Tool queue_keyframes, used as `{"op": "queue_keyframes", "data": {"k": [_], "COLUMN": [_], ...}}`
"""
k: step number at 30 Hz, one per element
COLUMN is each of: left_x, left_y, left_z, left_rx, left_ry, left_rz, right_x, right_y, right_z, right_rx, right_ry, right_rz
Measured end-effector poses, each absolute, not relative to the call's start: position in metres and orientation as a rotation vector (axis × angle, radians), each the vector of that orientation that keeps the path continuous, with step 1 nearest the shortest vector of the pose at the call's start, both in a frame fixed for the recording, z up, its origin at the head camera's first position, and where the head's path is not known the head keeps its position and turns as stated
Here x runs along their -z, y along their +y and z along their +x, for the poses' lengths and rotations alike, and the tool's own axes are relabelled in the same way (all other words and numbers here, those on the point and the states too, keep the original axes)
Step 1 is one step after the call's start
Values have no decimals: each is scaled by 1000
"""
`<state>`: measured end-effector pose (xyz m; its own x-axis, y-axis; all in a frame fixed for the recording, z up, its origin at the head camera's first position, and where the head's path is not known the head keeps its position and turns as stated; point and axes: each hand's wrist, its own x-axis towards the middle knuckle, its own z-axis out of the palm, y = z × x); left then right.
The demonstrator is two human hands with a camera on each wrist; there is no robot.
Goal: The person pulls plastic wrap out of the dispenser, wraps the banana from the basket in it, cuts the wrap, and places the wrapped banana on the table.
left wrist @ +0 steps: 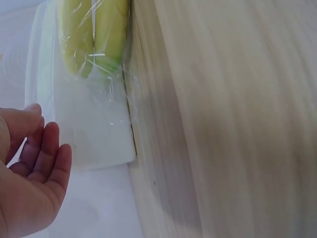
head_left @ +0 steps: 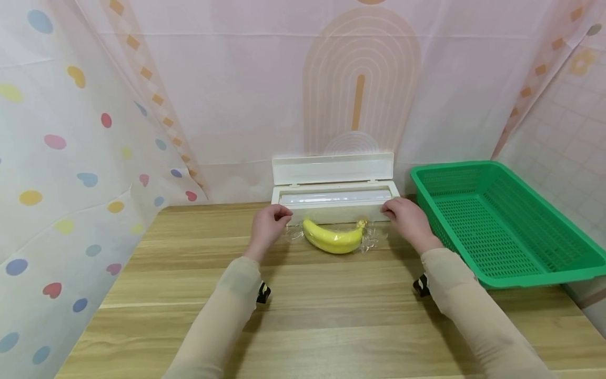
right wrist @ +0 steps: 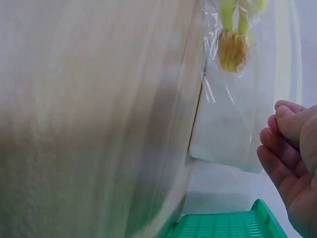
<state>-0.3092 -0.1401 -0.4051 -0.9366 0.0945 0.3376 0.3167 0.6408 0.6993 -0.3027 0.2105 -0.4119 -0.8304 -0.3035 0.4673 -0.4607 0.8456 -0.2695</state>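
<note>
A pair of yellow bananas (head_left: 333,239), joined at a brown stem (right wrist: 232,51), lies on the table in front of a white cling film dispenser box. Clear cling film (head_left: 371,237) wraps the bananas and sticks out crinkled at both ends. My left hand (head_left: 271,225) is at the box's left front corner, thumb and fingertips pinched together at the film's edge, which barely shows. Opposite it, my right hand (head_left: 407,220) pinches likewise at the box's right front corner. The dispenser box (head_left: 331,213) has its lid (head_left: 333,168) raised and a film roll (head_left: 336,197) inside.
To the right, a green plastic basket (head_left: 535,279) stands close beside my right forearm. A patterned curtain (head_left: 236,105) hangs behind the wooden table (head_left: 312,326) and along its left side. Black wrist cameras (head_left: 263,292) sit under both sleeves.
</note>
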Motion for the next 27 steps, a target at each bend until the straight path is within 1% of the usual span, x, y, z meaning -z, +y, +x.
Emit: {"op": "queue_keyframes", "data": {"k": [8, 19, 27], "left_x": [409, 407, 407], "left_y": [-153, -153, -157], "left_z": [-308, -310, -311], "left_rx": [1155, 1068, 859], "left_ry": [-2603, -2582, -2560], "left_rz": [-468, -572, -731], "right_x": [415, 419, 420], "right_y": [212, 216, 216], "right_z": [-297, -296, -294], "right_rx": [-520, -518, -436], "right_ry": [-2624, -2632, -2648], "right_rz": [583, 609, 646]}}
